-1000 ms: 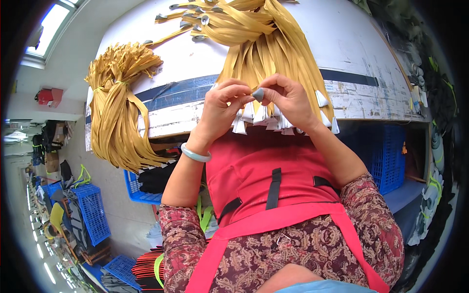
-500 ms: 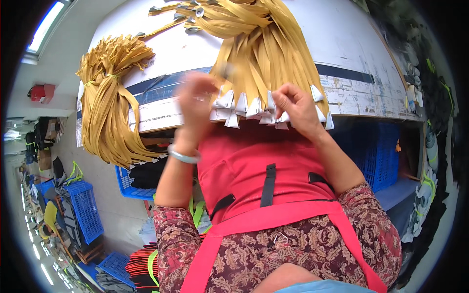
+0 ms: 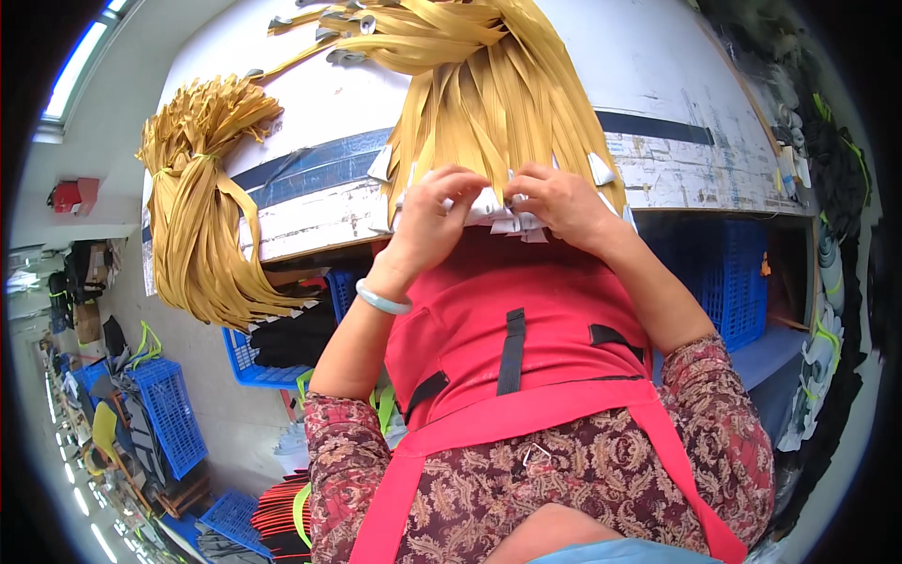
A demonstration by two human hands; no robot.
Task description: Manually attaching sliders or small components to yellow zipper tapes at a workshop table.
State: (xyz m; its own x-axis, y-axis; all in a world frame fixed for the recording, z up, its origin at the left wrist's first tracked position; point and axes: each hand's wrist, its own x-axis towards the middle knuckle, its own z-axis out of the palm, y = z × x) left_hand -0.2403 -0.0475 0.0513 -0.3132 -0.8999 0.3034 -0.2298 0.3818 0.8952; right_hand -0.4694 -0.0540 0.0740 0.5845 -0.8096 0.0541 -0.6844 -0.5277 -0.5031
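A thick bundle of flat golden-yellow straps (image 3: 489, 108) lies fanned over the table edge toward me, its ends capped with folded white tabs (image 3: 512, 224). My left hand (image 3: 437, 211) is at these ends, thumb and fingers pinched on one of the white tabs. Just to its right, my right hand (image 3: 564, 202) has its fingers curled and pressed together at another white tab. Both hands partly cover the pieces they pinch. A pale bangle (image 3: 382, 299) is around my left wrist.
A second bundle of golden straps (image 3: 202, 226), tied near its top, hangs over the table's left edge. The white table (image 3: 676, 179) has a dark stripe across it. Blue plastic crates (image 3: 723, 291) stand below at the right, with another crate (image 3: 258, 371) below at the left.
My left hand, blurred and raised before, has come down and right to the strap ends. My right hand has shifted slightly left, so the two are now close together.
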